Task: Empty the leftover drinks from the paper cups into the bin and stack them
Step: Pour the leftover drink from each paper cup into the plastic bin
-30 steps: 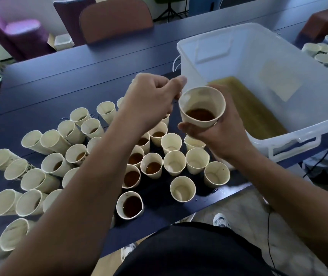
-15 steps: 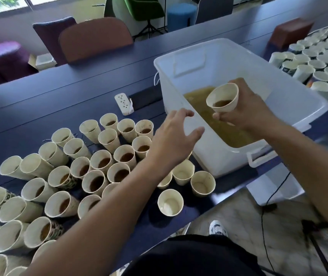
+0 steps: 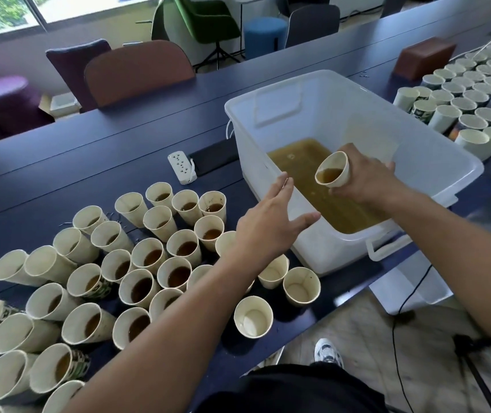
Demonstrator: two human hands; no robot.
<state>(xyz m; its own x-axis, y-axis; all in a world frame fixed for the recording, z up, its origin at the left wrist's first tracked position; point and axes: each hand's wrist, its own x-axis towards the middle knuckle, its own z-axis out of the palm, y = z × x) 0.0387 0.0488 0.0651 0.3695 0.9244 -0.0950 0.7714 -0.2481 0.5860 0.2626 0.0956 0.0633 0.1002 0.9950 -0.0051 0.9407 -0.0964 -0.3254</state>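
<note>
I am gripping the light, crushable paper cup (image 3: 333,173) mid-wall in my right hand (image 3: 363,177), tilting toward the bin's (image 3: 434,150) nine o'clock; left hand (image 3: 271,225) is hovering, fingers spread, empty.

**Paper cups and a bin of poured-out drink**

Translucent white plastic bin (image 3: 342,120) on a dark blue table, a shallow pool of murky brown liquid across its floor. One cream paper cup (image 3: 333,173) over the bin's interior, tilted toward the camera, brown drink pooled inside. Left of the bin, a dense cluster of upright cups with leftover brown drink (image 3: 149,263). Nearest the bin's front corner, three empty cups (image 3: 300,286), upright, unstacked.
</note>
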